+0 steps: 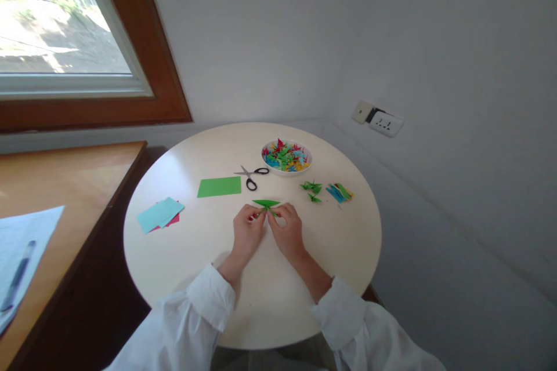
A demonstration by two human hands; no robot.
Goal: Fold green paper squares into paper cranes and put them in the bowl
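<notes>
Folded paper pinched by left hand and right hand, just below frame centre; gripped from both sides, apparently for steadiness; scissors and green sheet laid above left, seemingly within reach; bowl set higher, clear of hands.

Round table; on it bowl, scissors, green sheet, blue papers, green cranes, paper strips

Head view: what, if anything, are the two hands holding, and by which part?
A folded, pointed green paper piece, pinched at its near side by the left hand and right hand.
</notes>
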